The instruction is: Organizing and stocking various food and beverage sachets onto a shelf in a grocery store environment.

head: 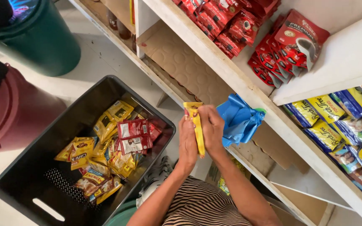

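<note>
**Head view: both hands pinch a yellow sachet beside the shelves**

Red sachets [269, 46] lie heaped on the upper white shelf [214, 62], while blue and yellow packets [340, 121] stand in a row on the shelf below to the right. A black crate [26, 184] on the floor holds mixed yellow and red sachets [109, 146]; a green bin [42, 42] and a maroon bin [17, 113] stand close beside it, leaving little floor free. The left hand [188, 144] and right hand [212, 127] both close around a narrow yellow sachet [197, 125], held upright between them above the crate's edge. A crumpled blue cloth [239, 119] touches the right hand against the shelf edge.
</note>
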